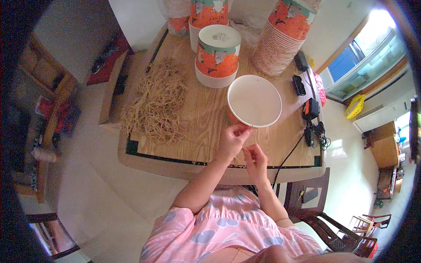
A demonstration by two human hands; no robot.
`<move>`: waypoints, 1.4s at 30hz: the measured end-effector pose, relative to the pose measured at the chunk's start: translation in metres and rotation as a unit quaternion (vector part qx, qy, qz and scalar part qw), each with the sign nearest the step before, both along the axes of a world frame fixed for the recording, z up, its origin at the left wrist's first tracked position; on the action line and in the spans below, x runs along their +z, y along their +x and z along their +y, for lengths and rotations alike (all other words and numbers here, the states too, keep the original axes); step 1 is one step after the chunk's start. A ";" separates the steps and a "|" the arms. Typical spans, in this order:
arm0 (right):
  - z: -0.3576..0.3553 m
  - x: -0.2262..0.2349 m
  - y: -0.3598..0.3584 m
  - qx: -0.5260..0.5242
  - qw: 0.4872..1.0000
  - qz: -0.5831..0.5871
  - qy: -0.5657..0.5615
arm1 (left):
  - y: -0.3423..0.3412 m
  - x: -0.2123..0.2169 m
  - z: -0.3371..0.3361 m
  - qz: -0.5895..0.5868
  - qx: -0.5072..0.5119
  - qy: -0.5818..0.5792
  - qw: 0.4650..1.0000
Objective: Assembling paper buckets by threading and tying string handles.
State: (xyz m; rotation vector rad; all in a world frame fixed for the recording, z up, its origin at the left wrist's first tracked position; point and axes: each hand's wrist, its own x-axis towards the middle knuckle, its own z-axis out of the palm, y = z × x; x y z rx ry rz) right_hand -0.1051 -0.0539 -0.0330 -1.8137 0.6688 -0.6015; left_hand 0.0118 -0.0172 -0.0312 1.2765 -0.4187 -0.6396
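Observation:
My left hand (231, 141) grips the lower rim of a white-lined orange paper cup (254, 101), held above the wooden table (206, 118) with its open mouth facing me. Just below and to the right, my right hand (255, 161) pinches a thin tan rubber band (242, 151) between its fingertips. A large heap of tan rubber bands (157, 105) lies on the left part of the table. Three stacks of the same orange paper cups stand behind: a short stack (217, 55) directly behind the held cup, a taller stack (283, 37) to the right, another stack (204, 17) at the back.
Black chargers and cables (311, 118) lie along the table's right edge, with one cable hanging over the front. A dark wooden chair (315, 210) stands at my right. A wooden chair (48, 92) and clutter are at the far left.

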 end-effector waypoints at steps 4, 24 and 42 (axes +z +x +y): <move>-0.003 -0.003 -0.001 -0.004 1.000 -0.020 -0.016 | -0.008 0.023 0.001 -0.219 0.072 0.102 0.968; -0.001 0.007 -0.002 0.015 1.000 0.003 -0.021 | -0.004 0.020 0.001 -0.228 0.096 0.069 0.966; -0.008 0.007 -0.003 0.006 0.994 -0.023 0.104 | 0.001 0.006 0.015 0.019 -0.022 0.014 0.999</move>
